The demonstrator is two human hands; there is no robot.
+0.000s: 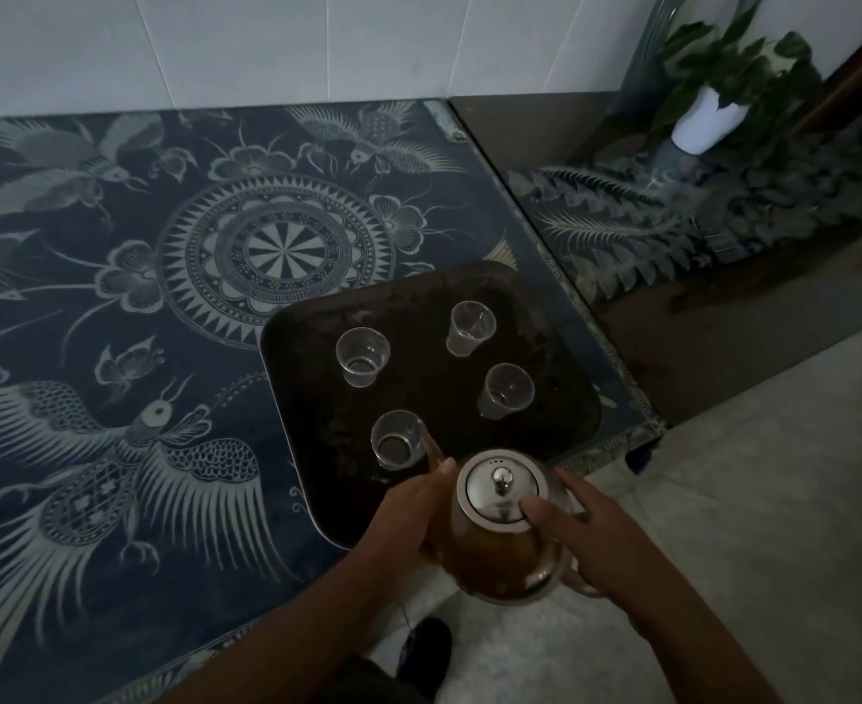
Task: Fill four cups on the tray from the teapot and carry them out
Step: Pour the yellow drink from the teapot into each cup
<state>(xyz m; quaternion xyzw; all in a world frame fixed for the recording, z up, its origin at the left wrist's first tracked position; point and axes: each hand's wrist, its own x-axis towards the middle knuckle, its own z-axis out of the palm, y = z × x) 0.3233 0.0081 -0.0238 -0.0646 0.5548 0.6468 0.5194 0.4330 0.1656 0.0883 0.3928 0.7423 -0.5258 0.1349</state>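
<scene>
A dark tray [561, 414] lies on the patterned table and carries several clear cups. The nearest cup [397, 439] stands at the tray's front left, two others [362, 355] [471, 327] farther back and one [506, 391] at the right. A glass teapot [495, 541] of brown tea with a steel lid is tilted over the tray's near edge, its spout reaching the nearest cup's rim. My left hand [408, 515] cups the pot's left side. My right hand [586, 536] holds the pot at its right side, thumb pressing the lid.
The table wears a blue cloth [114, 297] printed with birds and a round medallion. A second lower surface [698, 231] at the right holds a potted plant [713, 104]. Pale floor [749, 500] lies to the right and near me.
</scene>
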